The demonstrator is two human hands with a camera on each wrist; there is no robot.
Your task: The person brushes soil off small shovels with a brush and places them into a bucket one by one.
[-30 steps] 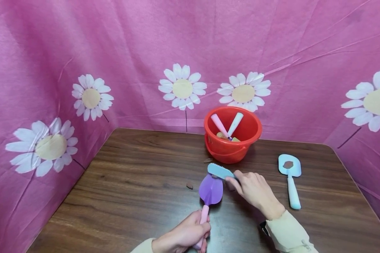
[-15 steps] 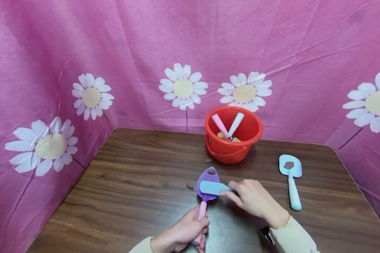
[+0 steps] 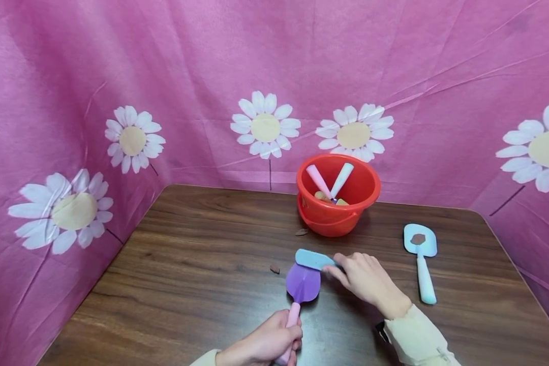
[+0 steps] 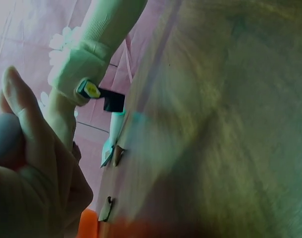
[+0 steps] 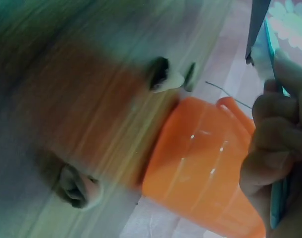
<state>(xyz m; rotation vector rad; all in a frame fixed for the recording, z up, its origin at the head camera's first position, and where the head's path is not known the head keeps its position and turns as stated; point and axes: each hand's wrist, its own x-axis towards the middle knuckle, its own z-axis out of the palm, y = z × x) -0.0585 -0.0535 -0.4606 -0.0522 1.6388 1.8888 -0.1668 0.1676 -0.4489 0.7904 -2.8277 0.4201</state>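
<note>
In the head view my left hand grips the pink handle of a purple toy trowel, its blade pointing away over the table. My right hand holds a light blue brush by its handle. The brush head lies across the trowel's tip and hides that part. Pale bristles show beside the right fingers in the right wrist view. A brown flake rests on the table left of the blade, and another brown flake lies near the bucket.
Behind the hands stands a red bucket with a pink and a pale handle sticking up inside. At right lies a light blue spade with a brown patch on its blade. A pink flowered cloth hangs behind the wooden table.
The brush went from the trowel's tip back towards its handle, baring a brown flake near the tip, then returned to the tip. That flake is now hidden from the head view.
</note>
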